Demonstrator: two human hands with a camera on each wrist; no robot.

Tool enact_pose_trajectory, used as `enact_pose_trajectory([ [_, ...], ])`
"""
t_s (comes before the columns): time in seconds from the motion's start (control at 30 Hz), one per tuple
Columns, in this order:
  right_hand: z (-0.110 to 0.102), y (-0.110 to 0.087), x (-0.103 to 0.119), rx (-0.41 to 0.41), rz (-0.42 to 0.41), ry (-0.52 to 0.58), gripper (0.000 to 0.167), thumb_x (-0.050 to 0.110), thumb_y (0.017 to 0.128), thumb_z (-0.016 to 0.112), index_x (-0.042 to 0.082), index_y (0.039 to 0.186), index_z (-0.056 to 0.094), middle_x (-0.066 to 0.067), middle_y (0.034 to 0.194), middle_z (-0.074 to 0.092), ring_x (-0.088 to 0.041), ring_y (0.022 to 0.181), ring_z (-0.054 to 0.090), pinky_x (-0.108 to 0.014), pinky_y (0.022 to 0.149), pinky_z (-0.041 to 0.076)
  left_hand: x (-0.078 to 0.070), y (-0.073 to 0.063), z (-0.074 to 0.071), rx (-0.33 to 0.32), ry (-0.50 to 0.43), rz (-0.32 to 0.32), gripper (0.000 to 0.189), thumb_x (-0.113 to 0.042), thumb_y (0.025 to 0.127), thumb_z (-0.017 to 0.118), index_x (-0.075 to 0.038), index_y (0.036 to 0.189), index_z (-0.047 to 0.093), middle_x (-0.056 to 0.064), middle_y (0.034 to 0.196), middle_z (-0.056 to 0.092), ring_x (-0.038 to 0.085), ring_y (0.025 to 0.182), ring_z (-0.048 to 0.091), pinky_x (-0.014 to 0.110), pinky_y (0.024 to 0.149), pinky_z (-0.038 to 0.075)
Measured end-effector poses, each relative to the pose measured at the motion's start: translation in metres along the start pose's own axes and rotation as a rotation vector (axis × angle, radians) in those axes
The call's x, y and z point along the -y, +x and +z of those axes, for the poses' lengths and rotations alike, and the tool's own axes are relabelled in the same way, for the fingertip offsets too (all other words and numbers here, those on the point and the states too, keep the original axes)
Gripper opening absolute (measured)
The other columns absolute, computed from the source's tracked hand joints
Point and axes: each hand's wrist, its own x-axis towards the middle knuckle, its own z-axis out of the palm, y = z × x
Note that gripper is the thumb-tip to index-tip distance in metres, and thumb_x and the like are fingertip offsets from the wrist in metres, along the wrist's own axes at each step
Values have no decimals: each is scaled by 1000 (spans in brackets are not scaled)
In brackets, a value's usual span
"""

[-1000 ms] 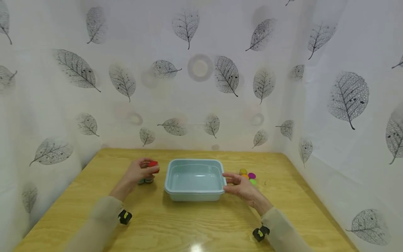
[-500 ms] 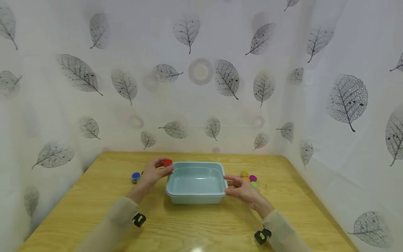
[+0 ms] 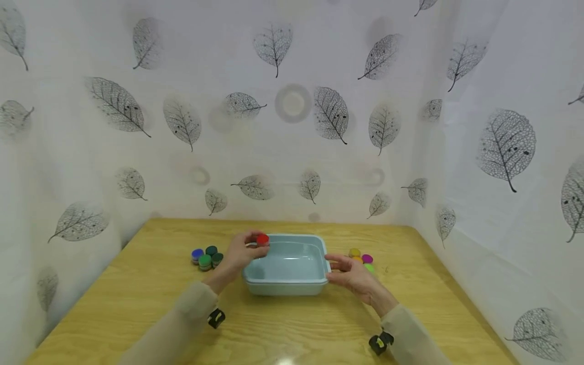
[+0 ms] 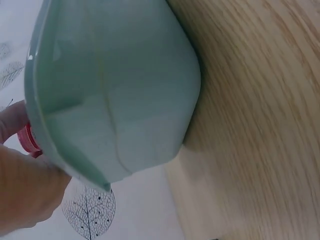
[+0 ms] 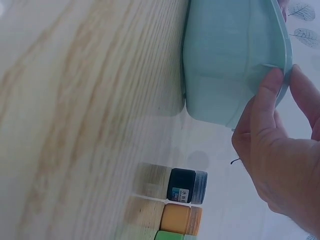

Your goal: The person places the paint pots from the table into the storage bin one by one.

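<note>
My left hand (image 3: pixel 239 253) holds a small red paint jar (image 3: pixel 262 240) between thumb and fingers. Hand and jar are over the left side of a pale blue-green plastic basin (image 3: pixel 287 289). In the left wrist view, the basin's rim partly hides the red jar (image 4: pixel 27 138). On the opposite side, my right hand (image 3: pixel 358 280) pinches the basin's right rim; the right wrist view shows the thumb and fingers of that hand (image 5: pixel 282 150) on either side of the rim. No other thing shows inside the basin, which stands on the table.
Left of the basin, several blue and green jars (image 3: pixel 205 261) stand close together on the wooden table (image 3: pixel 292 329). Behind my right hand is another group, with yellow, orange, magenta and light green jars (image 3: pixel 367 259). Leaf-patterned curtains (image 3: pixel 292 152) enclose the back and sides.
My left hand has carried the red jar rightward from the left group of jars to over the basin, bringing that group into view. My right hand stays at the basin's rim.
</note>
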Motion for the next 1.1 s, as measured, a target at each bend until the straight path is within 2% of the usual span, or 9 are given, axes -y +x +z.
enact_pose_trajectory([
  [0.3, 1, 0, 2, 6, -2, 14, 65, 4, 89, 70, -1, 147, 40, -31, 135, 46, -21, 103, 62, -32, 91, 57, 4, 7, 23, -6, 30, 45, 41, -1, 86, 72, -2, 125, 59, 16, 112, 67, 21, 92, 67, 35, 78, 61],
  [0.63, 2, 0, 1, 14, -3, 8, 65, 4, 89, 70, -2, 147, 39, -31, 135, 46, -20, 103, 62, -32, 91, 57, 2, 11, 38, -15, 75, 9, 40, 0, 83, 75, -3, 119, 58, 15, 113, 69, 23, 97, 66, 32, 78, 60],
  [0.9, 2, -1, 0, 14, -3, 10, 64, 4, 89, 70, -2, 146, 41, -29, 131, 49, -18, 100, 63, -33, 91, 57, -4, 15, 49, 44, 147, 15, 37, -2, 81, 77, -5, 114, 61, 15, 111, 65, 24, 97, 65, 38, 80, 60],
  [1.1, 1, 0, 0, 18, -8, 14, 64, 2, 89, 69, -2, 146, 40, -24, 127, 52, -18, 100, 63, -39, 96, 55, -2, 24, 61, 117, 144, 36, 41, 2, 80, 75, -2, 118, 58, 18, 110, 63, 24, 93, 64, 33, 78, 60],
])
